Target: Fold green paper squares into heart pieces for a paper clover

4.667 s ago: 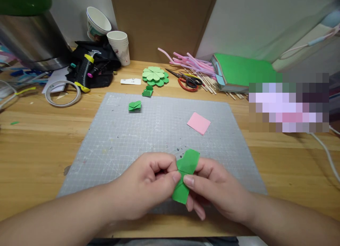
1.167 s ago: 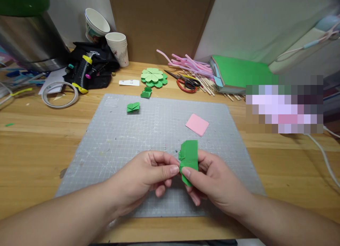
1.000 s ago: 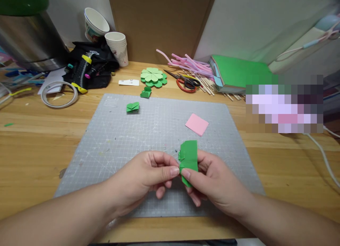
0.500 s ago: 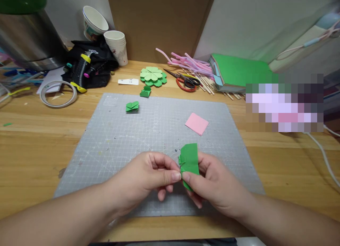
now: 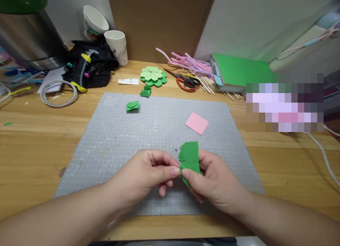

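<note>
Soft light, faint shadows, stretched edges, pixelated patch (image 5: 284,102) at right

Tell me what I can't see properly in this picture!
All in the head view:
- Part of the green paper: covered by the right hand; its back faces away.
- The green-topped metal container: cut off by the left and top edges.
- Whatever is under the blocky patch: blurred into squares.
- Marks on the white slip: too small to read surely.

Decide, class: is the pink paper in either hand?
No: the pink paper lies on the grey mat, while the right hand holds green paper and the left hand touches its edge.
</note>
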{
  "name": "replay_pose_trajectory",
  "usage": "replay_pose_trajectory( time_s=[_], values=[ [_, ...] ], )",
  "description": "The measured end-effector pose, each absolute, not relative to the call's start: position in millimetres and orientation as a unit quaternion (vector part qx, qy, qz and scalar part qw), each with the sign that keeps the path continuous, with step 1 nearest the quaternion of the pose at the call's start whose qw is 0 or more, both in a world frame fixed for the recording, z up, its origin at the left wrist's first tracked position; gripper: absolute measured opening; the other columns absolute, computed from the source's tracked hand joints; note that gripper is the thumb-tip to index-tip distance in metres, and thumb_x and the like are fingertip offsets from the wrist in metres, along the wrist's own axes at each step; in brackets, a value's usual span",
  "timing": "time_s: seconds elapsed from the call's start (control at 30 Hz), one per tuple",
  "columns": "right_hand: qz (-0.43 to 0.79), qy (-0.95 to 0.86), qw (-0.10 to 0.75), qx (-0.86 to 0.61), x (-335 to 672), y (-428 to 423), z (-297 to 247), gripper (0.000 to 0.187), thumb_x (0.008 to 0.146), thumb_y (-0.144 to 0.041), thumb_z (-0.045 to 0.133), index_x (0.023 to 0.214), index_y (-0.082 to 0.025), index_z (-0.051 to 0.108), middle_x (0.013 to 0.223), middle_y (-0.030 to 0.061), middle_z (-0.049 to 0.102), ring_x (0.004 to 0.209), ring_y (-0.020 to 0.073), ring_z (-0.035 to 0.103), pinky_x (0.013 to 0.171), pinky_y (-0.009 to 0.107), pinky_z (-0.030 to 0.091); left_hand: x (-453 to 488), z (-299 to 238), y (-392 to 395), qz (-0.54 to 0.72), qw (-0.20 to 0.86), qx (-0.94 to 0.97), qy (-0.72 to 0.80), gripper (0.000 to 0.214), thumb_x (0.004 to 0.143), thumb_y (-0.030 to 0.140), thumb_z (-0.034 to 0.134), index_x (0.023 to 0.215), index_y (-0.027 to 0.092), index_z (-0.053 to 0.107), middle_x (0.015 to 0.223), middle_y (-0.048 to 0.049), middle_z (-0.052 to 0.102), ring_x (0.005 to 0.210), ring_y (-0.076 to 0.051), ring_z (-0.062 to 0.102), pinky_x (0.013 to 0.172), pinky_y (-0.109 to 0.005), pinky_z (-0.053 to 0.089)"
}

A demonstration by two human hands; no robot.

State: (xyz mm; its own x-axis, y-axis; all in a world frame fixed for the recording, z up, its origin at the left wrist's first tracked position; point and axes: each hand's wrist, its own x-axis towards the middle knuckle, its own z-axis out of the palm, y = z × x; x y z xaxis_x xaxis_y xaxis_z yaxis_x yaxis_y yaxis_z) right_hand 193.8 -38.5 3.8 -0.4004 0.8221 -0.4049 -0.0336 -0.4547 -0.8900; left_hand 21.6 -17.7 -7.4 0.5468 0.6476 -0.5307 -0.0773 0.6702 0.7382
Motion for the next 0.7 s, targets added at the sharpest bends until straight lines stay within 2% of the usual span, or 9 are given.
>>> replay_pose_trajectory(
  time_s=[0.33, 0.57, 0.7],
  values=[
    [0.682, -0.481, 0.299, -0.462, 192.7, -39.6, 4.6, 0.013, 0.076, -0.019, 0.065, 0.073, -0.019, 0.052, 0.061, -0.0063, 0.050, 0.042, 0.0037, 0.034, 0.039, 0.017, 0.030, 23.1, -2.0, -16.9, 0.218, 0.815, 0.336, 0.419, 0.018, 0.067, 0.026, 0.076, 0.065, 0.014, 0.062, 0.049, 0.0058, 0.055, 0.043, -0.004, 0.047, 0.039, -0.013, 0.040],
    [0.678, -0.497, 0.322, -0.436, 192.2, -39.8, 7.0, 0.010, 0.076, -0.013, 0.065, 0.073, -0.019, 0.057, 0.066, -0.0044, 0.053, 0.059, 0.0076, 0.045, 0.057, 0.018, 0.042, 20.6, -5.0, -16.3, 0.212, 0.829, 0.333, 0.395, 0.014, 0.069, 0.023, 0.074, 0.067, 0.014, 0.064, 0.052, 0.0049, 0.057, 0.045, -0.004, 0.049, 0.041, -0.013, 0.042],
    [0.704, -0.472, 0.323, -0.422, 193.1, -40.8, 7.0, 0.012, 0.076, -0.012, 0.065, 0.074, -0.019, 0.056, 0.062, -0.0065, 0.051, 0.047, 0.0040, 0.037, 0.042, 0.015, 0.032, 21.2, -4.3, -16.0, 0.217, 0.837, 0.320, 0.388, 0.013, 0.070, 0.022, 0.073, 0.066, 0.014, 0.064, 0.052, 0.0045, 0.057, 0.046, -0.004, 0.049, 0.042, -0.013, 0.043]
  ],
)
